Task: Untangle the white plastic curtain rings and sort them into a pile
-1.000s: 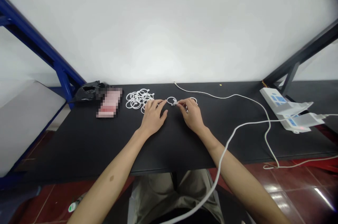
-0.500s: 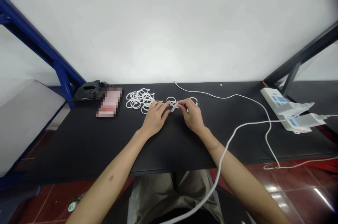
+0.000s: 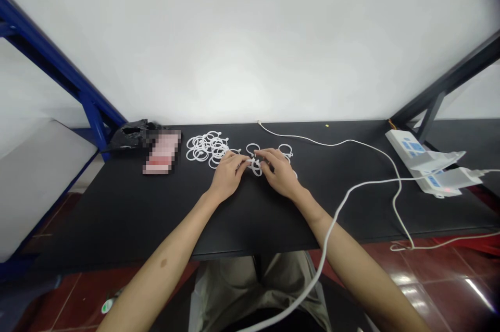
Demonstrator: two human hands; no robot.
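My left hand (image 3: 227,174) is closed in a pinch on a white plastic curtain ring (image 3: 257,171), which sits low over the black table between my hands. My right hand (image 3: 280,171) is just to the right of it. Its thumb and index finger are apart, with the ring's small white top part close to the thumb tip; whether they touch is too small to tell. Behind the fingers lies another white ring (image 3: 252,148). Several more rings (image 3: 285,147) lie beyond and beside my right hand, partly hidden by it.
A heap of white rings (image 3: 203,150) lies left of my left hand. Farther left are a blurred pink item (image 3: 163,152) and a black plastic bag (image 3: 130,135). At the right, a white power strip (image 3: 410,152) has plugs in it. A white cable (image 3: 344,201) crosses over my right forearm.
The fingers of my right hand have parted from their pinch and shifted slightly down. The held ring now hangs lower and is turned. My left hand has barely moved.
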